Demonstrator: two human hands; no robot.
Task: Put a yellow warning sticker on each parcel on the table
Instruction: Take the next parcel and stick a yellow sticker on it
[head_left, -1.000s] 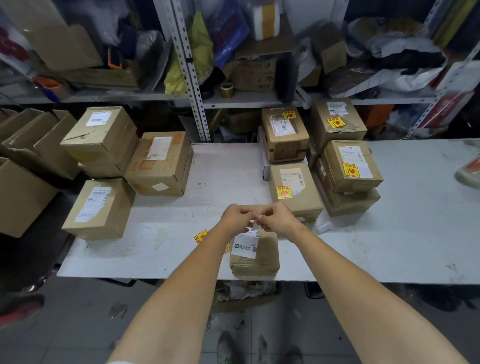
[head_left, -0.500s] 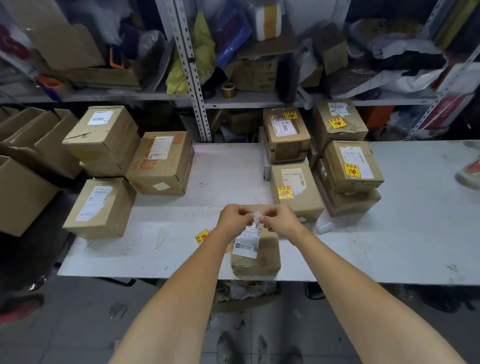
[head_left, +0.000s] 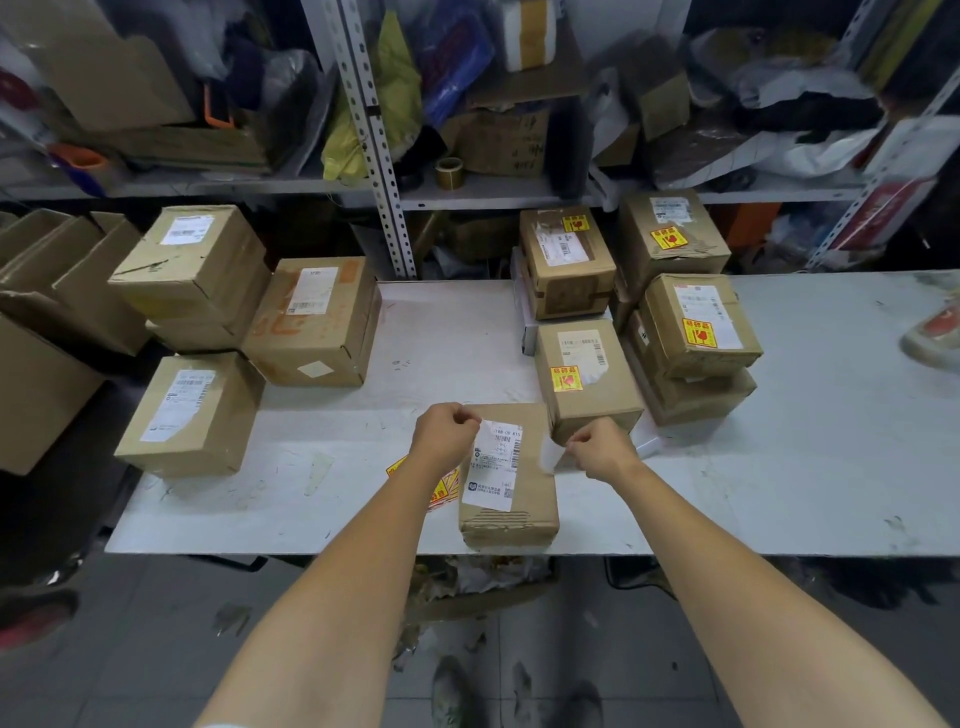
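Observation:
A small brown parcel (head_left: 511, 478) with a white shipping label lies at the front edge of the white table (head_left: 805, 441). It carries no yellow sticker. My left hand (head_left: 445, 432) hovers over its far left corner, fingertips pinched together; what they pinch is hidden. Over the parcel's right side, my right hand (head_left: 597, 448) pinches a curled white backing strip (head_left: 549, 457). Loose yellow warning stickers (head_left: 441, 487) lie on the table under my left forearm. A stickered parcel (head_left: 587, 374) sits just behind.
Three more stickered parcels (head_left: 696, 327) are stacked at the back right. Three parcels without yellow stickers (head_left: 192, 415) stand on the left side. Metal shelving (head_left: 374, 140) crammed with bags and boxes rises behind. Empty cartons (head_left: 47, 291) stand beyond the left edge.
My hands were together pinching one small white piece above the parcel. They have pulled apart, the right hand drawing the white strip off to the right.

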